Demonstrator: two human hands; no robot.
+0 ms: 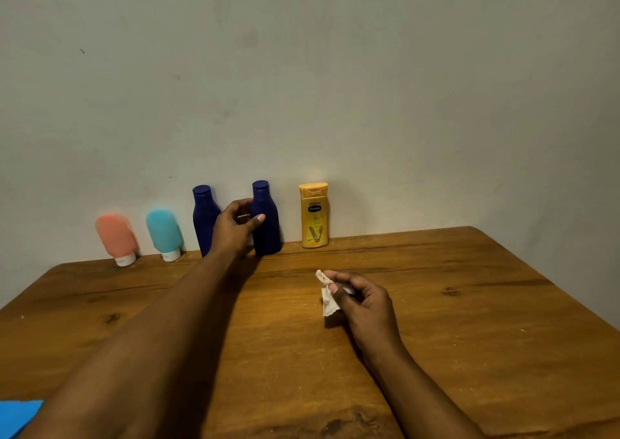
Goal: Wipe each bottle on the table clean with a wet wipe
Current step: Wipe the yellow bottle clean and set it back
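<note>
Several bottles stand in a row against the wall at the back of the wooden table [436, 304]. From left: a coral tube [115, 237] and a teal tube [164, 232], both on their white caps, a dark blue bottle [202, 215], a second dark blue bottle [266, 227] and a yellow lotion bottle [313, 215]. My left hand [235, 227] reaches out and wraps its thumb and fingers around the second dark blue bottle, which stands upright on the table. My right hand [360, 299] hovers over the middle of the table, pinching a crumpled white wet wipe [327, 299].
A plain wall rises directly behind the bottles. A bright blue object [16, 417] shows at the bottom left corner. The table's right edge runs diagonally at the right.
</note>
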